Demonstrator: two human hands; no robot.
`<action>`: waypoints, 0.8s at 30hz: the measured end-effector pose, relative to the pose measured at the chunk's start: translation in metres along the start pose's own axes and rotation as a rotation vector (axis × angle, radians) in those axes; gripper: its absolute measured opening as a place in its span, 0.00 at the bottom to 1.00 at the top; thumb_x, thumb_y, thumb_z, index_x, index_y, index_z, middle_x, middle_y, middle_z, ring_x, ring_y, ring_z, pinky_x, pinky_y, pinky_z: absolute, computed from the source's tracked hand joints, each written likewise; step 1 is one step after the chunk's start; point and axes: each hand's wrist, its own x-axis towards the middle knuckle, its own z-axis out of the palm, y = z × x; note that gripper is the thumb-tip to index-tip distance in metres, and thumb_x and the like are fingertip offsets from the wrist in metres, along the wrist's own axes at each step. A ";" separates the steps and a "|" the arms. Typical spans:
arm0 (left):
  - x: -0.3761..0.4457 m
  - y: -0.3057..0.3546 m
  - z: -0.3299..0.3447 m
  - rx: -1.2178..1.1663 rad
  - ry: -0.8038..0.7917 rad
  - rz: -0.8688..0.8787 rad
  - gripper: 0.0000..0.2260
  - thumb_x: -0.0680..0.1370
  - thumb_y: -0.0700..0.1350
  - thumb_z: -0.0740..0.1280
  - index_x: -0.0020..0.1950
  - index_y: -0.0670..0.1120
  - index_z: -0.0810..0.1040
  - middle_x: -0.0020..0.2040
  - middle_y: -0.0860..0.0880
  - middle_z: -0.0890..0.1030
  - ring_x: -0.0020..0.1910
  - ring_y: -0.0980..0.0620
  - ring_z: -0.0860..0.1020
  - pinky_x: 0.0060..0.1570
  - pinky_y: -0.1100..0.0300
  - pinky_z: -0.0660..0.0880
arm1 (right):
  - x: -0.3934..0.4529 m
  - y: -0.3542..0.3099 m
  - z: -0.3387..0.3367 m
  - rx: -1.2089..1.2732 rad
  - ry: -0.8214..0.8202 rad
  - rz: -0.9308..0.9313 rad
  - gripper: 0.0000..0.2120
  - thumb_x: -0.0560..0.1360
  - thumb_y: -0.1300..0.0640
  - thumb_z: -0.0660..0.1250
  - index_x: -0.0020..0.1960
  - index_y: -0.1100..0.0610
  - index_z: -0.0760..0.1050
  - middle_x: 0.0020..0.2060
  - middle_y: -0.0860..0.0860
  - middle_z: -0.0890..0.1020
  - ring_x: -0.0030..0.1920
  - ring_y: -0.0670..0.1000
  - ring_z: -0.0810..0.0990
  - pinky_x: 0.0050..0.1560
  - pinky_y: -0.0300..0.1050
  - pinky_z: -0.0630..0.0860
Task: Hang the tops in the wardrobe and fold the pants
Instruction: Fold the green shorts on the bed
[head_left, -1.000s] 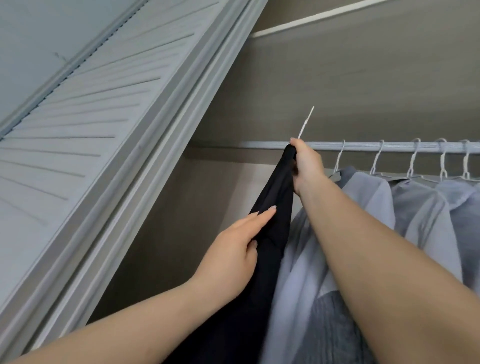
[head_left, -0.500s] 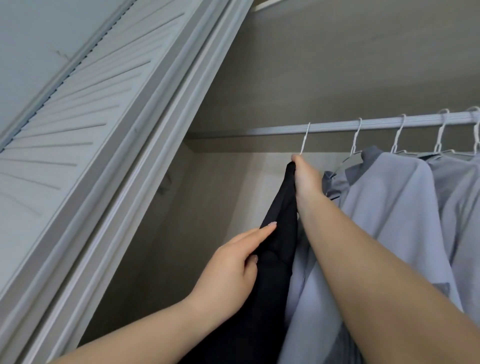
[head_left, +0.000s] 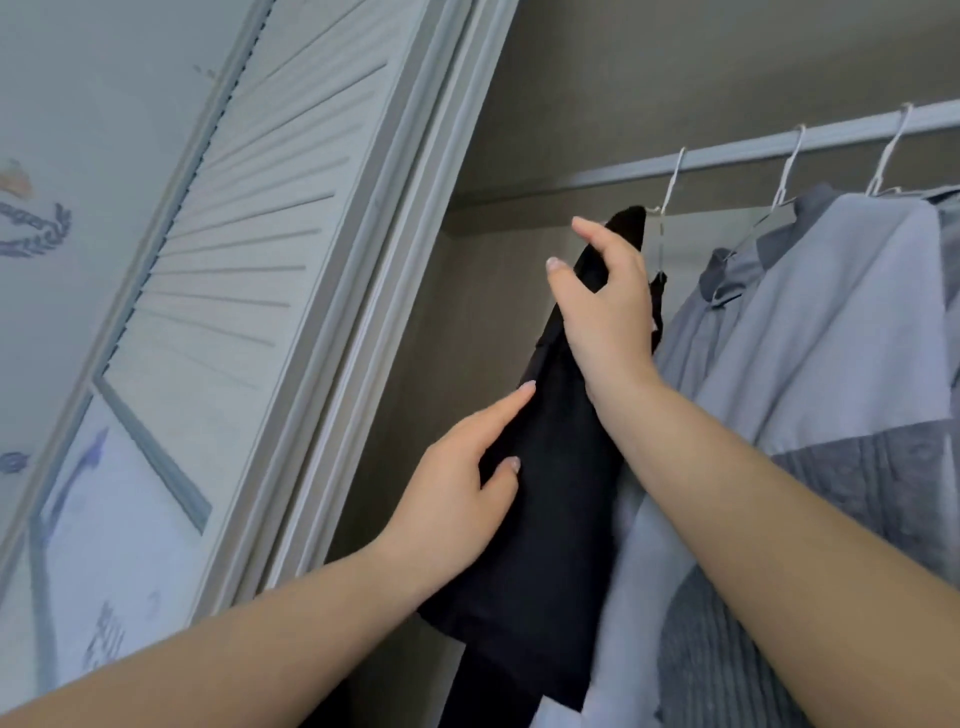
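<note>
Wardrobe interior in brown panelling, seen upward past a white louvred door (head_left: 249, 218). Nearest to us, the left hand (head_left: 457, 493) lies with fingers nearly straight against the side of the black top (head_left: 550, 493), thumb resting on the cloth, steadying rather than clasping. Farther up, the right hand (head_left: 608, 306) curls fingers and thumb around the garment's shoulder, just below its white hanger (head_left: 667, 192), whose hook sits on the rail (head_left: 737, 156). We judge the fabric light, limp and thin, likely to slide off the hanger's sloping arm, so the shoulder seam close to the hook seems the best hold. Beyond hang grey-blue shirts (head_left: 831, 322), just beside the black top.
</note>
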 end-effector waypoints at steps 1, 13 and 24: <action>-0.007 0.004 -0.008 -0.024 0.000 -0.031 0.28 0.79 0.34 0.61 0.72 0.61 0.64 0.68 0.66 0.69 0.67 0.70 0.65 0.69 0.66 0.63 | -0.012 -0.006 0.003 0.026 -0.024 0.001 0.16 0.75 0.54 0.66 0.58 0.38 0.71 0.65 0.43 0.69 0.65 0.36 0.66 0.55 0.19 0.59; -0.201 0.100 -0.191 0.184 0.136 -0.403 0.29 0.77 0.30 0.60 0.64 0.65 0.70 0.62 0.61 0.77 0.49 0.56 0.83 0.52 0.50 0.78 | -0.234 -0.144 0.070 0.530 -0.482 0.332 0.15 0.76 0.58 0.66 0.52 0.36 0.73 0.57 0.32 0.74 0.59 0.27 0.69 0.48 0.19 0.67; -0.450 0.259 -0.371 0.547 0.665 -0.869 0.24 0.78 0.33 0.63 0.62 0.62 0.72 0.57 0.58 0.81 0.48 0.55 0.83 0.53 0.57 0.78 | -0.432 -0.354 0.180 0.924 -1.149 0.523 0.15 0.74 0.62 0.68 0.52 0.42 0.74 0.54 0.42 0.79 0.55 0.38 0.78 0.60 0.41 0.72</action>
